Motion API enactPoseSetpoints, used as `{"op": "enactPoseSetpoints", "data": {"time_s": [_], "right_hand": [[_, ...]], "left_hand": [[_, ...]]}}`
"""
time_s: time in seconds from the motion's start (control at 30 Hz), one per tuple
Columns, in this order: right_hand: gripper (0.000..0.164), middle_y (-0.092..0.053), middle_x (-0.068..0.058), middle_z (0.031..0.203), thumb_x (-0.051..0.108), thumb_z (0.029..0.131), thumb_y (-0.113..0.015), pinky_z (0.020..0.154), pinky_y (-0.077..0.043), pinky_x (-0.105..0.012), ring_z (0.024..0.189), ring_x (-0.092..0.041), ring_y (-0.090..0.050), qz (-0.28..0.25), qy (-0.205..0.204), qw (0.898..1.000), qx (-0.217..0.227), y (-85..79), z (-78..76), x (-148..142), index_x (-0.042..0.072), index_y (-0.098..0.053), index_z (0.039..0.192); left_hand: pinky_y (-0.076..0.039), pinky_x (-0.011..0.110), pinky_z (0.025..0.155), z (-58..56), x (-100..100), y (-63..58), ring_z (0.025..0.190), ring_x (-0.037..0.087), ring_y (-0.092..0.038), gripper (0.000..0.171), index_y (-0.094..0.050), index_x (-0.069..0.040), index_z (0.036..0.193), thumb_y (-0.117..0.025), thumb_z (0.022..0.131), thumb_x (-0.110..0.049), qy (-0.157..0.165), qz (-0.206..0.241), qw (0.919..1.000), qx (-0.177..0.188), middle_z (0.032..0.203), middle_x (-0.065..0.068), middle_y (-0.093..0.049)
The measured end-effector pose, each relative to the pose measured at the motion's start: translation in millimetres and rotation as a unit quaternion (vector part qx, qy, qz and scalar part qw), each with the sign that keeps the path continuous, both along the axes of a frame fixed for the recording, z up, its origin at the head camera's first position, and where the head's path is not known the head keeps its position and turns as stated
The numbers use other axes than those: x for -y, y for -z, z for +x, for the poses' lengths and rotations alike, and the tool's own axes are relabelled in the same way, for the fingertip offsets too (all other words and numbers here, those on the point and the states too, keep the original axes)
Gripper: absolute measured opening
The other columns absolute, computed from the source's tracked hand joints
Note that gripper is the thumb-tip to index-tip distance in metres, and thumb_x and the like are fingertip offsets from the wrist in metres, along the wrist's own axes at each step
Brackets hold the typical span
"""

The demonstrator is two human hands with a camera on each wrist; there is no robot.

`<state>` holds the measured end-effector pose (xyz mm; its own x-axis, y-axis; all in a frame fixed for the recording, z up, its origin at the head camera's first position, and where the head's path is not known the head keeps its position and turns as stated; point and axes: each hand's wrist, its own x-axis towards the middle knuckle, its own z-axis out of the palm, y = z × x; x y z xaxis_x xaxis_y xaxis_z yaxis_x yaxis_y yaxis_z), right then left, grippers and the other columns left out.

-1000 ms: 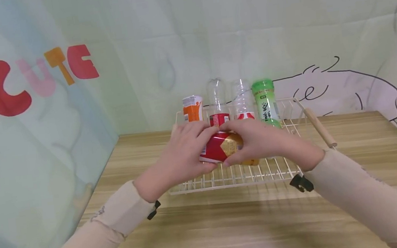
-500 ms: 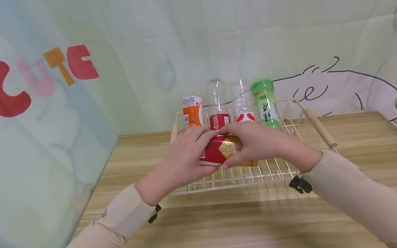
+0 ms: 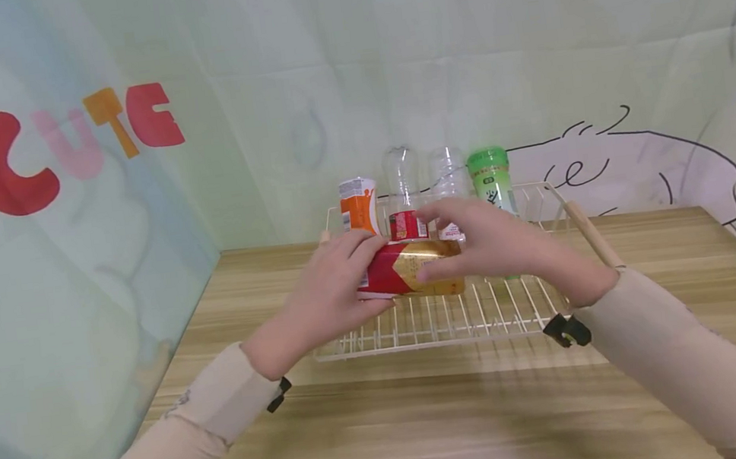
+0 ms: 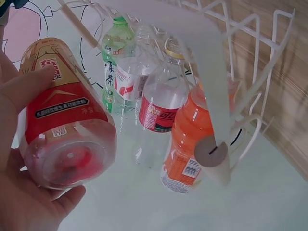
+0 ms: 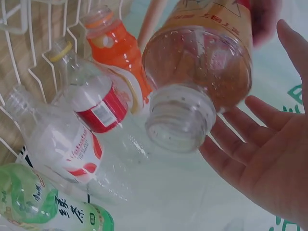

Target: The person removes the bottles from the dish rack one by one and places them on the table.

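Note:
My left hand grips the base end of a red and gold plastic drink bottle, which lies sideways over the front of a white wire basket. In the left wrist view the bottle's clear bottom faces the camera, with the thumb on its label. My right hand is spread beside the bottle's other end, thumb and fingers apart. The right wrist view shows the bottle's uncapped clear neck beside the fingertips of that hand.
Behind, in the basket, lean an orange bottle, a clear bottle with a red label, a clear bottle with a white and red label and a green tea bottle. A wooden handle sticks out at right.
Both hands held the bottle before. Now my right hand has let go, its fingers spreading and shifting right, and more of the gold end shows. The left hand keeps its grip.

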<state>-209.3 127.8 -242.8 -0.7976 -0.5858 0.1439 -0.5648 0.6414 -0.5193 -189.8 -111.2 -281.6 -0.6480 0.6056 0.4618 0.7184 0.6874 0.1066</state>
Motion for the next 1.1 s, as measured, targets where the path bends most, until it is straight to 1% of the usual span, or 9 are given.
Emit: {"op": "enactPoseSetpoints", "data": {"time_s": [0.07,0.2,0.33,0.5,0.6,0.7,0.83,0.93,1.1], "right_hand": [[0.079,-0.056,-0.003,0.132,0.045,0.076,-0.079,0.089,-0.050,-0.045,0.114,-0.023,-0.054,-0.004,0.012,1.000,-0.005,-4.5,-1.3,-5,0.013,-0.046,0.140],[0.076,-0.053,-0.004,0.136,0.042,0.080,-0.077,0.094,-0.047,-0.048,0.119,-0.025,-0.051,-0.018,0.035,0.999,-0.017,-11.8,-3.5,-13,0.013,-0.045,0.142],[0.074,-0.052,-0.006,0.137,0.040,0.081,-0.076,0.099,-0.043,-0.048,0.123,-0.026,-0.049,-0.034,0.056,0.997,-0.029,-19.1,-4.7,-22,0.011,-0.044,0.142],[0.072,-0.050,-0.007,0.141,0.039,0.084,-0.073,0.099,-0.042,-0.047,0.123,-0.027,-0.050,-0.059,0.080,0.994,-0.041,-25.2,-9.2,-38,0.009,-0.042,0.142],[0.070,-0.051,-0.008,0.139,0.037,0.086,-0.072,0.099,-0.042,-0.048,0.122,-0.028,-0.050,-0.075,0.100,0.991,-0.040,-25.0,-13.3,-48,0.009,-0.042,0.142],[0.068,-0.052,-0.009,0.137,0.038,0.087,-0.070,0.098,-0.042,-0.050,0.121,-0.030,-0.050,-0.084,0.120,0.989,-0.026,-21.6,-18.0,-56,0.010,-0.042,0.142],[0.070,-0.050,-0.013,0.138,0.043,0.088,-0.067,0.096,-0.043,-0.054,0.121,-0.034,-0.049,-0.079,0.135,0.988,0.001,-14.1,-24.5,-65,0.011,-0.040,0.144],[0.072,-0.048,-0.015,0.140,0.045,0.089,-0.066,0.096,-0.043,-0.055,0.124,-0.035,-0.047,-0.073,0.144,0.987,0.010,-8.4,-29.0,-70,0.010,-0.038,0.145],[0.075,-0.046,-0.019,0.140,0.046,0.090,-0.063,0.099,-0.041,-0.056,0.126,-0.038,-0.045,-0.069,0.152,0.986,0.016,-2.4,-34.6,-77,0.006,-0.034,0.146]], "left_hand": [[-0.047,0.041,0.090,-1.8,3,0.0,0.109,0.024,-0.052,0.069,-0.055,-0.002,0.126,-0.087,0.069,-0.026,-0.005,0.004,1.0000,0.005,0.118,0.010,-0.058],[-0.049,0.041,0.089,-4.7,8,-0.4,0.107,0.026,-0.052,0.071,-0.054,-0.001,0.126,-0.088,0.068,-0.024,-0.017,0.015,0.9996,0.018,0.119,0.011,-0.058],[-0.052,0.041,0.085,-7.1,13,-0.9,0.107,0.027,-0.053,0.073,-0.054,0.000,0.128,-0.088,0.068,-0.024,-0.035,0.027,0.9989,0.016,0.120,0.014,-0.058],[-0.054,0.039,0.080,-13.1,23,0.1,0.107,0.029,-0.053,0.071,-0.054,0.002,0.129,-0.086,0.070,-0.021,-0.051,0.064,0.9966,0.001,0.119,0.015,-0.057],[-0.055,0.041,0.080,-16.8,31,0.7,0.109,0.030,-0.051,0.069,-0.052,0.002,0.130,-0.084,0.072,-0.018,-0.073,0.086,0.9936,0.014,0.121,0.016,-0.055],[-0.055,0.043,0.082,-19.8,40,1.5,0.112,0.031,-0.049,0.071,-0.048,0.001,0.134,-0.082,0.074,-0.018,-0.106,0.110,0.9872,0.046,0.126,0.016,-0.051],[-0.054,0.046,0.085,-24.1,53,3.9,0.114,0.030,-0.048,0.072,-0.045,0.000,0.137,-0.079,0.077,-0.020,-0.143,0.158,0.9735,0.084,0.128,0.015,-0.048],[-0.053,0.048,0.086,-27.0,63,5.1,0.114,0.030,-0.048,0.070,-0.044,-0.001,0.137,-0.078,0.079,-0.020,-0.162,0.193,0.9630,0.097,0.126,0.015,-0.047],[-0.050,0.050,0.089,-30.9,76,5.7,0.113,0.032,-0.048,0.067,-0.046,-0.002,0.135,-0.076,0.079,-0.021,-0.197,0.235,0.9475,0.091,0.124,0.016,-0.046]]}}
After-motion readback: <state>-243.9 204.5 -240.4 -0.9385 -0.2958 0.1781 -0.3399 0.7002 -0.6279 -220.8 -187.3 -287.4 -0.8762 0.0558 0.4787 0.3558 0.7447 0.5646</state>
